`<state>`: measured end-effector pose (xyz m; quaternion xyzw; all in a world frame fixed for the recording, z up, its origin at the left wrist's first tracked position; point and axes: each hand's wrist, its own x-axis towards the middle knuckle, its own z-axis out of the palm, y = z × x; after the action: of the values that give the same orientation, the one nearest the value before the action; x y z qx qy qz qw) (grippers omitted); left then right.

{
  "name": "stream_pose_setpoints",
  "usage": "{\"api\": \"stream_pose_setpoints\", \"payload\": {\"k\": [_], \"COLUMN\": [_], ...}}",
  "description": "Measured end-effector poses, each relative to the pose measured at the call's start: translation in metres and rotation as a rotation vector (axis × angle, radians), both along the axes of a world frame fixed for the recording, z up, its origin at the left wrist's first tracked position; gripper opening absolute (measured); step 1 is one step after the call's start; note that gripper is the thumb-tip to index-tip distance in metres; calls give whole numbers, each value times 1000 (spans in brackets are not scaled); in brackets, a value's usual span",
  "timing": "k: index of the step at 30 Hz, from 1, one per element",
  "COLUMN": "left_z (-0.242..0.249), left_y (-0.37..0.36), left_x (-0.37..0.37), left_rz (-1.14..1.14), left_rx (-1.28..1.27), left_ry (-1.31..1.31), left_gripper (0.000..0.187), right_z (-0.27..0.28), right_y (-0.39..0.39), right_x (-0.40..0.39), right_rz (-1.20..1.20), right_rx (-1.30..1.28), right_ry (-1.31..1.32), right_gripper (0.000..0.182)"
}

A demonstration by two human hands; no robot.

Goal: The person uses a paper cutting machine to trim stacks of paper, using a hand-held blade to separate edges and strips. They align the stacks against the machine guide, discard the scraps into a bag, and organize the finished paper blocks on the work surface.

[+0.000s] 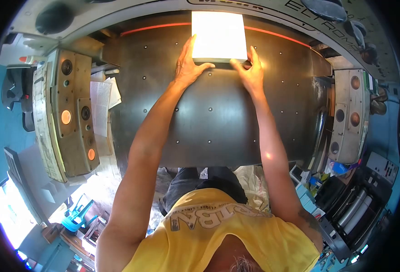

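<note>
A thick stack of white paper (218, 36) lies at the far side of the dark metal machine table (210, 129), its top glaring bright. My left hand (189, 65) grips the stack's left side, fingers along that edge and thumb by the front left corner. At the front right corner is my right hand (253, 75), its fingers up the right side and its thumb against the front edge, slightly blurred. The stack's far edge reaches the machine's front beam (163, 14).
A red line (152, 27) crosses the table behind the stack. Control panels with round buttons flank it, left (66, 97) and right (345, 118). Printed sheets (100, 109) hang beside the left panel. A blue stool (78, 217) stands lower left; a dark machine with rollers (356, 213) stands lower right.
</note>
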<state>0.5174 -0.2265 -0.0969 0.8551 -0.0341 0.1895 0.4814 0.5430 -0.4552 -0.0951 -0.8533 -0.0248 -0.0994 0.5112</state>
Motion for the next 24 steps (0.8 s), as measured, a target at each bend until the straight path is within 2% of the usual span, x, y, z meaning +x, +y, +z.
{"api": "stream_pose_setpoints", "payload": {"k": [3,5,6,9,12,13,14,16,18,22,24], "left_z": [-6,-8,-8,0,6,2,1,-1,-6,1,1], "left_y": [0,1,1,-2,-9,-11,-17,-30,-39,-48,-48], "left_x": [-1,2,2,-3,-10,-12,-11,-3,13,45,49], "left_rz": [-2,-3,-4,-19,47,86,156,297,437,594,566], "left_rx": [41,51,54,-43,-118,-131,-377,-564,-681,-893,-915], "left_ry": [23,31,31,34,-16,-36,-122,-164,-203,-202,-239], "left_gripper": [100,100,100,103,100,98,77,66,61,69,71], "right_z": [-7,-15,-21,-16,-15,-13,-11,-12,-9,-14,-26], "right_y": [-7,-18,-18,-17,-9,-5,1,23,47,76,78], "right_x": [-11,7,7,3,-13,-18,-23,-21,-7,37,44], "right_rz": [71,172,158,162,60,-65,-189,-402,-519,-651,-672], "right_rx": [-220,-235,-246,-264,97,194,291,435,420,368,372], "right_ry": [-179,-131,-155,-145,-143,-161,-176,-245,-297,-402,-423], "right_gripper": [55,57,61,59,54,51,50,43,43,48,47]}}
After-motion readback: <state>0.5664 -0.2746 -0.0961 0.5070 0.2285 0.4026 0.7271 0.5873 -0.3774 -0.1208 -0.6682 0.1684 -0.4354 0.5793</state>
